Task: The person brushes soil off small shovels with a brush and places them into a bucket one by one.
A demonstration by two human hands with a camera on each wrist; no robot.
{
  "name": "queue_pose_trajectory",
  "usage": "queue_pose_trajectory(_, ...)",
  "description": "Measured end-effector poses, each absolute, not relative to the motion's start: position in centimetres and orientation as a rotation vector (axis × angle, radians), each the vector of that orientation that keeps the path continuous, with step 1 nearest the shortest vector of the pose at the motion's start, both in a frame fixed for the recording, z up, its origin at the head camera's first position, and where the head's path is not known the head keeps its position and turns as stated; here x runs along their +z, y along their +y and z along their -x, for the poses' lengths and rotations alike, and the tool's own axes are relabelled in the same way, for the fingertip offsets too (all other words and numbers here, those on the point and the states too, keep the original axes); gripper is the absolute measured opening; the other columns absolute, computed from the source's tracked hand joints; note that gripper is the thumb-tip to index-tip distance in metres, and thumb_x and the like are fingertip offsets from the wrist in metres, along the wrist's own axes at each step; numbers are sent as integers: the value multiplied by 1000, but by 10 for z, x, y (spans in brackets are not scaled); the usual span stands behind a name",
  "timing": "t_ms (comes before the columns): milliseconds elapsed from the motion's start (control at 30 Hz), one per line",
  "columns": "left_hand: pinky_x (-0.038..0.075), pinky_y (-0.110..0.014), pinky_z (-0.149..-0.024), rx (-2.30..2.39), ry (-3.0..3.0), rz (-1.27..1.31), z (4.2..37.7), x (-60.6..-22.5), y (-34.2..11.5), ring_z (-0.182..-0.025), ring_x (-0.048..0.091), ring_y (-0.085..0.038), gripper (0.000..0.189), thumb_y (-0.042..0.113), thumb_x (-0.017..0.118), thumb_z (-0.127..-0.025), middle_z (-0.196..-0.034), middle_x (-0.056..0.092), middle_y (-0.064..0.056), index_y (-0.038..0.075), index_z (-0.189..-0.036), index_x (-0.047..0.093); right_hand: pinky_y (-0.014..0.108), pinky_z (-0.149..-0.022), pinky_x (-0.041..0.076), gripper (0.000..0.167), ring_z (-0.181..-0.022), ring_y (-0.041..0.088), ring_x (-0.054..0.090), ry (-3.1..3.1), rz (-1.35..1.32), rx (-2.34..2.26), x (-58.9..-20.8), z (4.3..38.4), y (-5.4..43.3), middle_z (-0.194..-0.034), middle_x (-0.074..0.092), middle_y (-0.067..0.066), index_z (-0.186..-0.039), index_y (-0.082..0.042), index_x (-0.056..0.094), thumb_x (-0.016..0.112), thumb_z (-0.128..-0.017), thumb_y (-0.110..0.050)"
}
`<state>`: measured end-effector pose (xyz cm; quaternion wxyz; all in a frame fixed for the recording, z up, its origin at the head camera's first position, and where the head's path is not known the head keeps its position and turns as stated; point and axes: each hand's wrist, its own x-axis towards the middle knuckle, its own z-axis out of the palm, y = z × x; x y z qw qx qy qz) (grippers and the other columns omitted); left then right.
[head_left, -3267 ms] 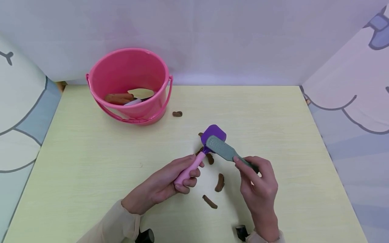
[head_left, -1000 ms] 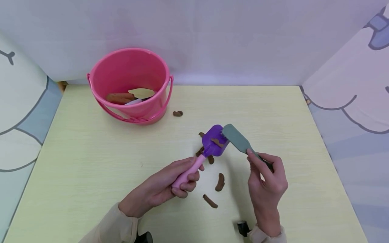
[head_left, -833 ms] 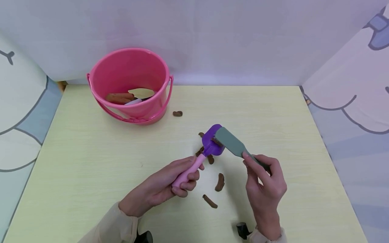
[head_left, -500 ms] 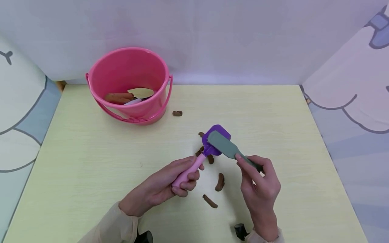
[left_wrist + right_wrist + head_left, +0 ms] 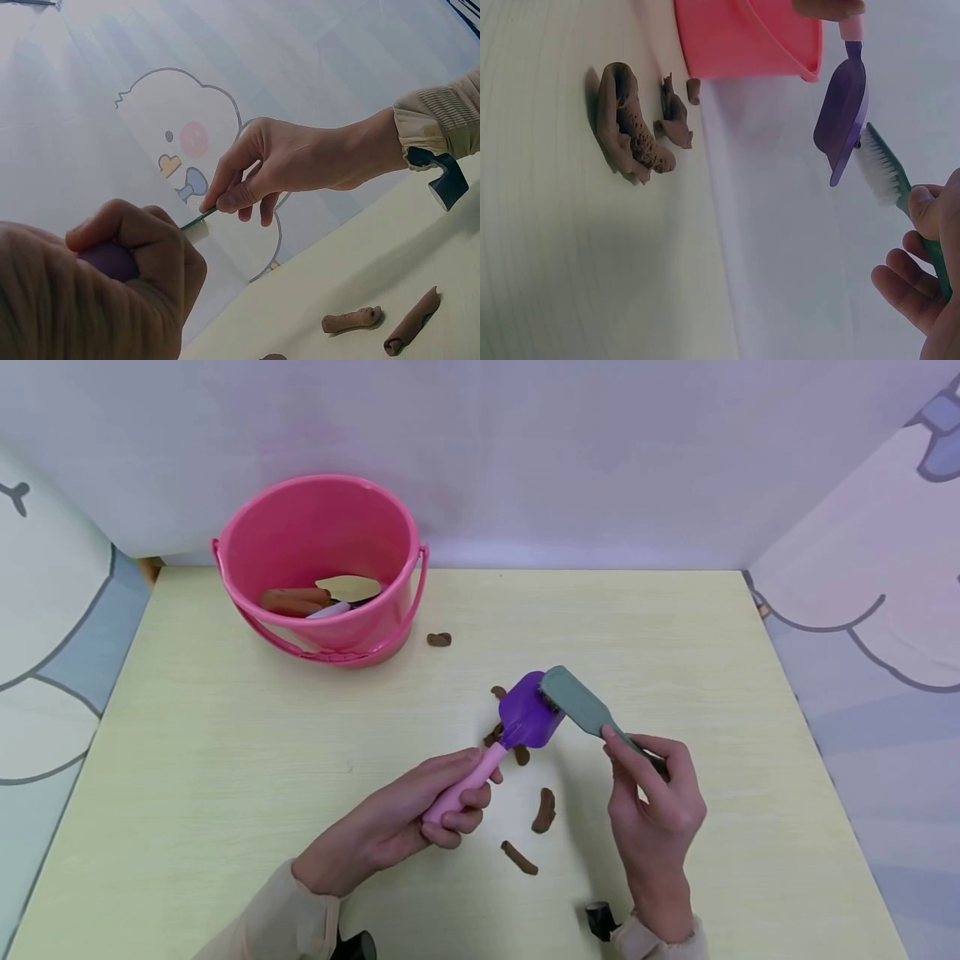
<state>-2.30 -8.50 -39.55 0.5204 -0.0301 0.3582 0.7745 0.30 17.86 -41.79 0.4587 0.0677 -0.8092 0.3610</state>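
My left hand [image 5: 408,810] grips the pink handle of a small purple toy shovel [image 5: 522,717], fingers wrapped round it. The blade is raised above the table in the right wrist view. My right hand [image 5: 658,818] pinches the handle of a green brush [image 5: 576,702] between thumb and fingers. Its white bristles [image 5: 880,172] point at the shovel blade, with their tip end right at its surface. A small dark bit [image 5: 859,140] shows between bristles and blade. Brown clay-like pieces [image 5: 543,810] lie on the table below; some are partly hidden by the shovel.
A pink bucket [image 5: 318,527] stands at the back left, with brown pieces and a pale yellow piece inside. One brown piece [image 5: 439,639] lies right of it. Another thin brown strip [image 5: 519,857] lies near the front. Printed cloth [image 5: 600,460] hangs behind the pale table [image 5: 225,735].
The brush has stroked back and forth across the shovel blade and is now at its right edge. The brown piece visible on the blade a second ago no longer shows there. My left hand is nearly still.
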Motion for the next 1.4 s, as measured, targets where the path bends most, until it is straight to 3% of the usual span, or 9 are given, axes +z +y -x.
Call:
queue_pose_trajectory(633,31,-10,-48,1891,838,5,21,-393,-93,-59,39,0,27,38,42,-113,-80,45,7,12,-120,48,5,-85,48,35,-87,8,64,-2043,-47,874,-421,-1,191,-89,66,27,-100,-6,84,78,-78,21)
queue_pose_trajectory(1033,27,-14,-48,1875,1079,-30,24,-388,-103,-58,38,-2,32,42,44,-112,-78,44,6,10,-116,47,7,-80,47,32,-87,-1,62,-1999,-45,902,-415,-4,187,-88,65,29,-97,-4,84,77,-78,21)
queue_pose_trajectory(1233,26,-17,-47,1764,1432,-78,29,-378,-115,-57,35,-7,37,45,49,-109,-78,45,1,8,-113,52,5,-78,44,33,-84,-4,60,-2010,-54,912,-415,-5,187,-88,66,28,-97,-3,84,77,-76,22)
queue_pose_trajectory(1400,29,-20,-48,1646,1751,-127,31,-366,-123,-58,40,-11,30,41,57,-107,-77,50,-5,12,-111,63,5,-79,46,34,-85,-1,62,-2013,-82,932,-415,-5,186,-88,66,27,-99,-3,83,78,-76,22)
